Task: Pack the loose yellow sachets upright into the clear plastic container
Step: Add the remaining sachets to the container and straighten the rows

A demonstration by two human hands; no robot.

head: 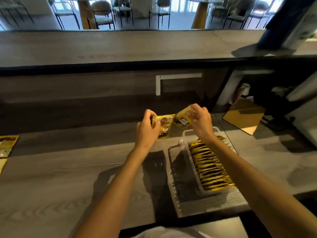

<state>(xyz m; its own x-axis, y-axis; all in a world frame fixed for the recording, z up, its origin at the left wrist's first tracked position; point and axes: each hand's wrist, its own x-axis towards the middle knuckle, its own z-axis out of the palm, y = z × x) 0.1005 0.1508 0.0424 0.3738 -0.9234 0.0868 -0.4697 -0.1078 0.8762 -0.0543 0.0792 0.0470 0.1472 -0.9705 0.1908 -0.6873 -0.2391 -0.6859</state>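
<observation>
The grey counter (60,177) is carrying the work, with its near edge running just below the container. The clear plastic container (186,134) is sitting right of centre, its hinged lid (175,177) lying open to the left. A long row of packed sachets (211,167) is standing on edge inside, filling most of its length; only the far end is showing room, so the task is judged well advanced. More loose sachets (6,145) are lying well apart at the counter's left edge, awaiting packing. The left hand (146,130) is pinching one yellow sachet (163,126); the right hand (201,121) is gripping a second sachet (182,118), both raised beyond the container's far end. The two appear to be touching at a corner. Open counter is lying between hands and loose stock.
</observation>
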